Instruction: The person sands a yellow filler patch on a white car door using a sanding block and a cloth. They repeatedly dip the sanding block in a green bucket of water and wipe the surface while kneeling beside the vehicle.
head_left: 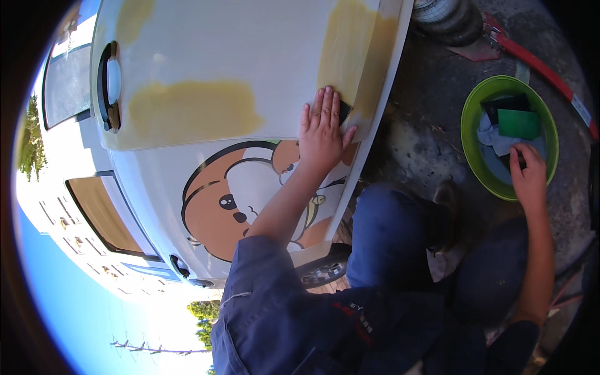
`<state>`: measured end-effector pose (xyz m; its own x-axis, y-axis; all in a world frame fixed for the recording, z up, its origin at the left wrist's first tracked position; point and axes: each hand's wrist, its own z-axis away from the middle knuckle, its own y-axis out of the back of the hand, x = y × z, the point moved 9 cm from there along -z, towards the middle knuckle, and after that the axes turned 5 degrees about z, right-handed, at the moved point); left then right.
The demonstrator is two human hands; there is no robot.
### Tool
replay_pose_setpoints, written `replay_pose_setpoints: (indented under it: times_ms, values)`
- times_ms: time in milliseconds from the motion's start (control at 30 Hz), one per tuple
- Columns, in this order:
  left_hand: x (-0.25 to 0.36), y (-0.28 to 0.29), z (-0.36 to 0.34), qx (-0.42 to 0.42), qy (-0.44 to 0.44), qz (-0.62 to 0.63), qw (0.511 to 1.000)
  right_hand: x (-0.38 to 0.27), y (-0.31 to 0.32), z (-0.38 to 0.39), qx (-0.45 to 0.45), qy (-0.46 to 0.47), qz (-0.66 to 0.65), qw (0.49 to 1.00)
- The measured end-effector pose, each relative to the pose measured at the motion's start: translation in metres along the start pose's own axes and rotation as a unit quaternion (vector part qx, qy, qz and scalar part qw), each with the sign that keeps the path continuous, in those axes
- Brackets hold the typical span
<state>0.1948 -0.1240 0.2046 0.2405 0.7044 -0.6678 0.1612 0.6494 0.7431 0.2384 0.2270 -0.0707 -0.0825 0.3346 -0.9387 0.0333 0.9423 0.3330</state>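
My left hand (pixel 322 131) lies flat against the pale van door panel (pixel 275 50), fingers stretched out, pressing a black sheet that looks like sandpaper (pixel 345 112). Most of that sheet is hidden under the hand, which rests at the edge of a yellowish-brown patch (pixel 340 65). Over a lime-green bucket (pixel 473 164) is my right hand (pixel 530 172), its fingers closed around something dark that I cannot make out. Inside the bucket are a green rectangular sheet (pixel 519 124), a black sheet (pixel 509 102) and a grey cloth-like piece (pixel 502 145).
Another yellowish patch (pixel 194 109) and a door handle (pixel 112 84) are on the panel. A cartoon animal decal (pixel 209 200) covers the adjoining panel. Beyond the bucket a long red curved object (pixel 540 65) lies on the dark ground, near a grey round object (pixel 447 19).
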Motion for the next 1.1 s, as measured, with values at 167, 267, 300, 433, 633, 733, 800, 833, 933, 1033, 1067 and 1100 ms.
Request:
replay_pose_setpoints:
  times_ms: [167, 267, 300, 433, 633, 733, 800, 833, 933, 1033, 1067, 1100]
  values:
    - [0.005, 0.004, -0.044, 0.093, -0.019, -0.107, 0.990, 0.003, -0.002, -0.001, -0.017, -0.003, -0.002, 1.000]
    - [-0.009, -0.030, -0.009, -0.026, 0.028, -0.025, 0.999, 0.001, 0.000, 0.000, -0.004, 0.010, -0.022, 1.000]
    - [-0.012, -0.037, 0.002, -0.045, 0.037, -0.003, 0.998, 0.002, -0.001, -0.001, -0.008, 0.006, 0.006, 1.000]
    - [-0.015, -0.032, 0.003, 0.059, -0.003, -0.036, 0.998, 0.003, -0.001, 0.000, -0.004, 0.007, 0.016, 1.000]
    - [-0.021, -0.020, -0.005, 0.017, 0.047, -0.017, 0.999, 0.009, -0.002, -0.003, -0.012, -0.004, 0.018, 1.000]
    - [-0.020, -0.012, -0.008, 0.026, 0.033, -0.011, 0.999, 0.008, -0.002, -0.004, -0.006, 0.014, 0.025, 1.000]
    - [-0.019, -0.003, -0.017, 0.089, 0.014, -0.053, 0.995, 0.009, -0.002, -0.003, -0.001, 0.017, 0.028, 0.999]
    - [-0.018, 0.000, -0.023, 0.121, 0.007, -0.094, 0.988, 0.010, -0.002, -0.003, 0.001, 0.011, 0.026, 1.000]
    - [-0.021, -0.005, -0.027, 0.096, 0.025, -0.083, 0.992, 0.012, -0.002, -0.001, -0.006, -0.001, 0.030, 1.000]
    - [-0.019, -0.004, -0.006, 0.040, 0.043, 0.017, 0.998, 0.011, 0.001, -0.002, -0.001, 0.005, 0.022, 1.000]
    - [-0.020, -0.010, 0.002, -0.013, 0.056, 0.010, 0.998, 0.010, 0.001, -0.002, 0.001, 0.010, -0.009, 1.000]
    - [-0.016, -0.002, 0.001, 0.035, 0.033, 0.007, 0.999, 0.008, 0.001, -0.002, 0.003, 0.019, 0.021, 1.000]
